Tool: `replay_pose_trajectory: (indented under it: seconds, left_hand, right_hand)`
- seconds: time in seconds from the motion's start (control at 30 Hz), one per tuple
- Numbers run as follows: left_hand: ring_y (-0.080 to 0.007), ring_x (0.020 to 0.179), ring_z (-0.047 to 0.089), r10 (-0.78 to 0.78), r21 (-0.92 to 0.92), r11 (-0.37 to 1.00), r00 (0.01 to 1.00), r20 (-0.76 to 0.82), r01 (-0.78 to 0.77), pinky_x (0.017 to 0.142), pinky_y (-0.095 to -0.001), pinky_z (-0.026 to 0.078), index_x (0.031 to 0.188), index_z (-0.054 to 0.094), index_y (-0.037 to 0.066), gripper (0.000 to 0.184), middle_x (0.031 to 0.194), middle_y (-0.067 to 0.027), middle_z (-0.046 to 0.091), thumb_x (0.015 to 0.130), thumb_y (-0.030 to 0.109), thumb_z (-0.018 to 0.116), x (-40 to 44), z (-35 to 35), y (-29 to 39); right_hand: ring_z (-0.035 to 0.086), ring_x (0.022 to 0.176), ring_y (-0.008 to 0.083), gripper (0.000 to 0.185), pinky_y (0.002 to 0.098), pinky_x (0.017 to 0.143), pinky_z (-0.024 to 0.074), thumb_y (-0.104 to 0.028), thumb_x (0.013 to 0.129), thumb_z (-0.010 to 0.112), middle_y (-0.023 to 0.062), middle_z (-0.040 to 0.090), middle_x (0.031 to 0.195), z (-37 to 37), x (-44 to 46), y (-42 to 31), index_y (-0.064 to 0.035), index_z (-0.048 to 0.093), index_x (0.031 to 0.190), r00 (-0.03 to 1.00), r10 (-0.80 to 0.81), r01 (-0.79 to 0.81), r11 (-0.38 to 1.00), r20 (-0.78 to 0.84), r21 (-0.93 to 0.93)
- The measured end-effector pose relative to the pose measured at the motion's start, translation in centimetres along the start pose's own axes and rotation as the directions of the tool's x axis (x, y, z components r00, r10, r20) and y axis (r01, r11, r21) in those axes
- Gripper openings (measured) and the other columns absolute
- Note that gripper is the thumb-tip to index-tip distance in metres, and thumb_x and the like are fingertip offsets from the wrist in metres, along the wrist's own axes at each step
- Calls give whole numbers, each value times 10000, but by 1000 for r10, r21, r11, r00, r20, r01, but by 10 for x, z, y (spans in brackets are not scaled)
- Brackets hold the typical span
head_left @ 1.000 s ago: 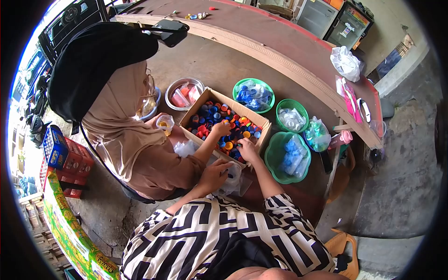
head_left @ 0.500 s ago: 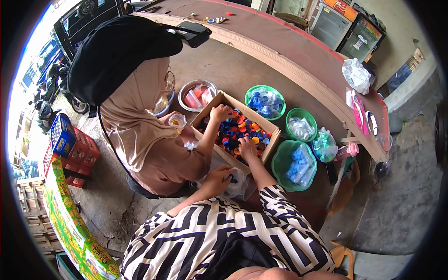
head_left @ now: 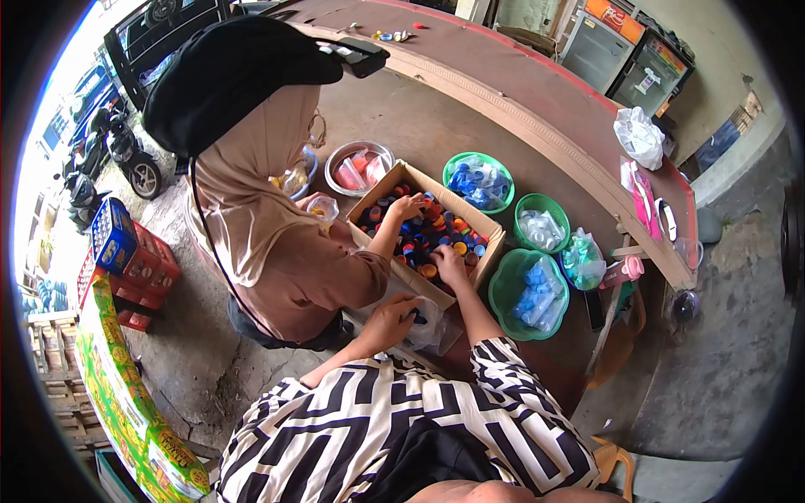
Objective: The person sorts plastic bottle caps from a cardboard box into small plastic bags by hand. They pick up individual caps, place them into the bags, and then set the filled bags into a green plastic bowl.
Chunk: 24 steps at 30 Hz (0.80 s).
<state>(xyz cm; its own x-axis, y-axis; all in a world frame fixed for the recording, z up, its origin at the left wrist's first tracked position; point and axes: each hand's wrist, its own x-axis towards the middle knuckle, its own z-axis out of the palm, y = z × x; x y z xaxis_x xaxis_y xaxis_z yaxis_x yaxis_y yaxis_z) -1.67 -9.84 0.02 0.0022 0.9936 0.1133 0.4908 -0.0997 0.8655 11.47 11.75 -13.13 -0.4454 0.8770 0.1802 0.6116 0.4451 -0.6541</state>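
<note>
A cardboard box [head_left: 490, 258] holds many bottle caps [head_left: 428, 270] in red, blue, orange and black. My right hand [head_left: 449, 265] reaches in at the box's near right part, fingertips down among the caps; whether it grips one is hidden. Below the box's near edge, my left hand [head_left: 391, 324] is closed on a clear plastic bag [head_left: 431, 329] with something dark blue at its opening. A co-worker's hand [head_left: 406, 208] is over the caps at the box's left side, and their other hand is by a small clear bag [head_left: 323, 208].
The co-worker [head_left: 260, 201] sits close on the left. Right of the box stand green bowls [head_left: 493, 300] and baskets [head_left: 518, 231] with bagged caps. A metal bowl [head_left: 337, 186] is behind the box. A raised wooden edge [head_left: 537, 134] runs behind, with a white bag [head_left: 639, 138].
The view has shifted, so the box appears farther right than a second ago. The co-worker's hand rose toward the box's far left side and came back lower. My left hand still holds the bag.
</note>
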Motion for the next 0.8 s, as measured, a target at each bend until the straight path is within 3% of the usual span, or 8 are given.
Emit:
replay_pose_trajectory:
  seconds: [0.07, 0.17, 0.27, 0.37, 0.43, 0.5, 0.57, 0.8]
  left_hand:
    - [-294, 877, 630, -85, -12, 996, 996, 7, 85, 776, -365, 493, 1162, 625, 46, 355, 1156, -123, 597, 809, 35, 590, -1, -4, 6]
    - [-289, 857, 628, -63, -32, 998, 996, -55, 62, 767, -359, 495, 1161, 627, 47, 359, 1144, -133, 600, 806, 28, 584, -2, -1, 3]
    - [-184, 668, 593, 29, -4, 1000, 992, -125, -29, 658, -306, 493, 1165, 639, 66, 363, 1132, -118, 611, 811, 8, 586, 2, 9, -16]
    - [-162, 640, 596, 13, -63, 998, 991, -130, -21, 607, -289, 491, 1125, 654, 52, 336, 1119, -119, 607, 805, -5, 568, 11, 8, 2]
    - [-185, 661, 603, -40, -88, 996, 992, -123, 29, 618, -300, 479, 1101, 649, 40, 320, 1060, -128, 623, 795, 3, 561, 16, 11, 10]
    - [-208, 683, 609, -89, -115, 990, 990, -110, 76, 629, -311, 468, 1078, 644, 29, 306, 1002, -138, 638, 786, 10, 554, 18, 17, 21]
    - [-184, 625, 614, -125, -150, 983, 981, -146, 103, 582, -305, 462, 1052, 625, 11, 280, 908, -143, 646, 782, 14, 552, 19, 23, 36]
    - [-158, 565, 621, -60, -231, 972, 993, -103, 35, 540, -316, 471, 1030, 597, 0, 216, 722, -137, 629, 823, 49, 556, 17, 51, 90]
  right_hand:
    - [658, 722, 229, 206, 323, 650, 502, -220, 904, 617, 114, 670, 778, -11, -4, -2, -14, 612, 910, 993, 118, -112, 938, 2, 329]
    - [628, 795, 120, 208, 291, 704, 500, -219, 964, 540, 36, 665, 886, -34, -24, -7, -19, 577, 1005, 973, 137, -231, 661, 188, 714]
    - [616, 857, 112, 230, 294, 748, 498, -231, 978, 521, 42, 653, 964, -73, -52, -37, -21, 559, 1062, 978, 90, -199, 689, 190, 697]
    - [602, 877, 115, 264, 287, 772, 482, -250, 980, 519, 57, 640, 980, -102, -85, -70, -12, 555, 1088, 994, 34, -103, 664, 108, 741]
    - [584, 838, 153, 243, 280, 773, 458, -218, 982, 510, 80, 617, 956, -120, -107, -89, -9, 555, 1098, 999, -1, -32, 783, 53, 621]
    - [590, 884, 216, 204, 312, 820, 455, -179, 958, 535, 108, 616, 977, -133, -122, -104, -16, 578, 1073, 993, -110, 72, 865, 48, 497]
    - [530, 1097, 280, 209, 364, 935, 431, -83, 916, 562, 128, 564, 1179, -139, -132, -99, -32, 588, 1117, 923, -385, 372, 883, -12, 286]
    - [547, 1087, 331, 303, 420, 912, 443, -86, 811, 667, 151, 480, 1274, -187, -173, -111, -22, 603, 1100, 949, -314, 308, 944, 33, 122]
